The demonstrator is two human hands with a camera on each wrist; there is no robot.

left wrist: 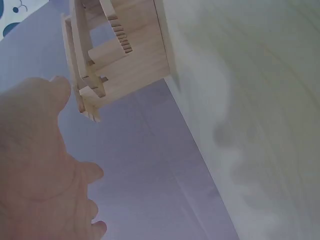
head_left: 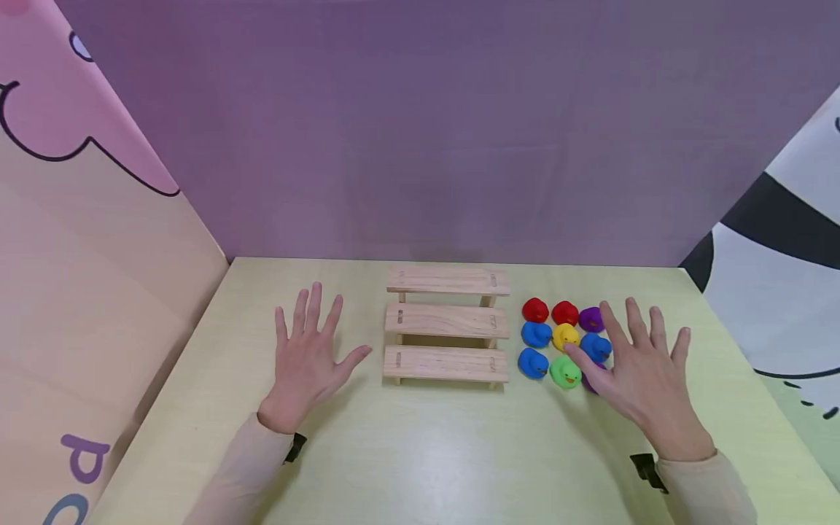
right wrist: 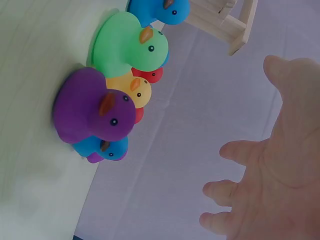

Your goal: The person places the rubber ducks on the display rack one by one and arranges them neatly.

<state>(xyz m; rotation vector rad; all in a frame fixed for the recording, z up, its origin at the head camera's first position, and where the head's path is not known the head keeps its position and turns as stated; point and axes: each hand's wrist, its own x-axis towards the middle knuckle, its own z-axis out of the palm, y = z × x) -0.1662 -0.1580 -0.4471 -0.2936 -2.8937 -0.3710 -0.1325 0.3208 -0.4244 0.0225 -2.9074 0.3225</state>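
My left hand is raised over the table to the left of a three-step wooden rack, fingers spread and holding nothing. On the right, my right hand hovers with spread fingers beside a cluster of rubber ducks, also holding nothing. In the head view it partly covers a purple duck, which the right wrist view shows whole. Around it stand a green duck, a yellow duck, blue ducks, red ducks and another purple duck.
The pale wooden table ends at a purple back panel. Printed side panels stand at the left and right. The rack sits at the middle of the table's far half, just left of the ducks.
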